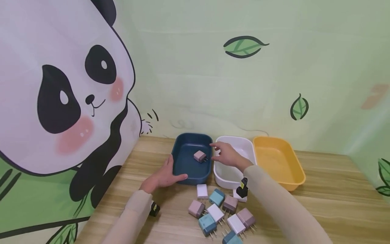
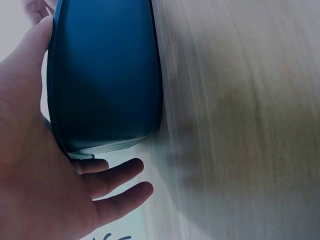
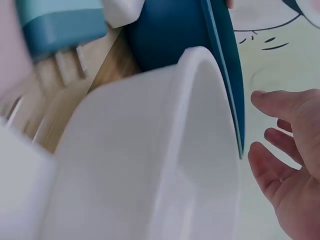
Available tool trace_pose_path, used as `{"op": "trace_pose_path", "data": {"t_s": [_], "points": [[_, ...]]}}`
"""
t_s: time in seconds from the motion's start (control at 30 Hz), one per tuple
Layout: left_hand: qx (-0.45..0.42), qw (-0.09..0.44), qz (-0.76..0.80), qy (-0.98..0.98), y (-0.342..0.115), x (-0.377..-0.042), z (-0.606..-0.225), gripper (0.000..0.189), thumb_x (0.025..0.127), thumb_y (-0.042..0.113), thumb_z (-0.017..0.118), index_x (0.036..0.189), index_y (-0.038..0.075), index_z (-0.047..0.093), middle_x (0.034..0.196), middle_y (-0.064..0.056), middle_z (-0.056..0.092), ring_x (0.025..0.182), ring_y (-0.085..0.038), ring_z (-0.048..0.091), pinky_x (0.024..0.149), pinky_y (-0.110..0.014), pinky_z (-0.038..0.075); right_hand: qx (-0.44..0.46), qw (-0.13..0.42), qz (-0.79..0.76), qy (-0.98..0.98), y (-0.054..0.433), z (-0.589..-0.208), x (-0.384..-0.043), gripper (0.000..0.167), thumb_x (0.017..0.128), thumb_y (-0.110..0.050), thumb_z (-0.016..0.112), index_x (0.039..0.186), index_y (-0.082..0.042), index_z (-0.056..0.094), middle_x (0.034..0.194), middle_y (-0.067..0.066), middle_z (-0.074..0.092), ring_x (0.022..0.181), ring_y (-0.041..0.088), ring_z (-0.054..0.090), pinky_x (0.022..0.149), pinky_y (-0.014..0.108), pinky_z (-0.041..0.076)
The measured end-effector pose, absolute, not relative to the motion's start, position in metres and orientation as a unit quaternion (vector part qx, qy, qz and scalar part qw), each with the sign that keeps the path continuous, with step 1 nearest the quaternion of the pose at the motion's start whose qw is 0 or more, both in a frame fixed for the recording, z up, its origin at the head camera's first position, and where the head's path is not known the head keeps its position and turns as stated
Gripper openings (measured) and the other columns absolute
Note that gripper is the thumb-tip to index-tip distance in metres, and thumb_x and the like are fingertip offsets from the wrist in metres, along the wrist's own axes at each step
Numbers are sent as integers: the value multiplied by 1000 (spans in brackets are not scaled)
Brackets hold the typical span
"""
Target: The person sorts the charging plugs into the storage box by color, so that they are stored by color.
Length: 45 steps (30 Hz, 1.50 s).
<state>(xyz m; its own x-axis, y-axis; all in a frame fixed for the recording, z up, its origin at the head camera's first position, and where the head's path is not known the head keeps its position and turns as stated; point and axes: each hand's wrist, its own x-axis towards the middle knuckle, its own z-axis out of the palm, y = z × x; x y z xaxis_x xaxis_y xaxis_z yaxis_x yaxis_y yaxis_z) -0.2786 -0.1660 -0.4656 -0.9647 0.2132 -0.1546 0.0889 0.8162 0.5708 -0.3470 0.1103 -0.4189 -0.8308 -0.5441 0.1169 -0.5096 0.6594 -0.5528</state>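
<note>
With left hand and right hand unclenched, one pink plug adapter is placed by the right edge of the blue bin, while loose adapters are left toward the near edge of the table.

The left bin, middle bin and right bin stand side by side at the rear of a table, a wall behind them and a panda mural to the left. One adapter lies inside the left bin, toward its right side. Before the left and middle bins, a group of adapters spreads between the person's forearms, its rearmost members just in front of the two bins. The left hand is at the left bin's near left corner; the right hand is above the middle bin, beside the left bin's right rim.
</note>
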Motion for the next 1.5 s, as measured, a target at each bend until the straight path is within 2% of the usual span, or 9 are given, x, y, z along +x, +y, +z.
{"op": "trace_pose_path", "data": {"t_s": [0.3,0.53,0.7,0.87,1.03,1.3,1.5], "points": [[79,109,295,946,-169,-278,-465,114,81,61,62,149,-2,-5,154,-25,1,139,-39,16,108,-53,24,-342,8,-257,904,146,-410,-321,53,83,-11,72,130,3,52,125,18,56,105,31,57,83,38,52],[78,108,299,945,-169,-278,-465,114,81,61,63,149,-2,-4,154,-25,3,138,-41,18,106,-55,26,-364,14,-234,901,170,-409,-289,52,83,-14,73,129,0,54,124,14,58,100,27,58,79,33,52],[78,106,302,944,-169,-277,-466,114,81,60,63,149,-2,-5,154,-25,2,138,-41,18,106,-55,26,-368,43,-229,900,184,-410,-267,46,84,-14,73,125,-3,58,119,9,61,95,19,57,77,30,52],[80,106,303,944,-167,-276,-465,115,80,60,63,149,-2,-5,154,-25,2,138,-40,18,107,-54,25,-376,63,-238,894,200,-415,-252,36,84,-13,72,117,-4,63,106,4,64,85,15,56,70,29,51],[84,104,303,943,-165,-275,-464,115,81,60,63,149,-2,-5,154,-26,2,138,-40,18,107,-54,25,-372,102,-263,884,215,-421,-239,30,84,-12,71,112,-6,65,98,-1,63,81,12,57,69,29,51],[82,108,310,941,-165,-278,-464,115,81,60,63,149,-1,-7,154,-25,2,138,-41,19,106,-55,26,-404,129,-257,868,229,-435,-221,32,79,-12,73,110,-7,67,102,-1,63,84,9,58,67,27,51],[83,105,306,943,-165,-279,-464,115,81,60,63,149,-2,-5,154,-25,3,138,-41,19,106,-56,26,-375,179,-271,868,233,-444,-213,40,78,-22,76,116,-13,66,106,-5,60,87,10,56,71,26,50]]}}
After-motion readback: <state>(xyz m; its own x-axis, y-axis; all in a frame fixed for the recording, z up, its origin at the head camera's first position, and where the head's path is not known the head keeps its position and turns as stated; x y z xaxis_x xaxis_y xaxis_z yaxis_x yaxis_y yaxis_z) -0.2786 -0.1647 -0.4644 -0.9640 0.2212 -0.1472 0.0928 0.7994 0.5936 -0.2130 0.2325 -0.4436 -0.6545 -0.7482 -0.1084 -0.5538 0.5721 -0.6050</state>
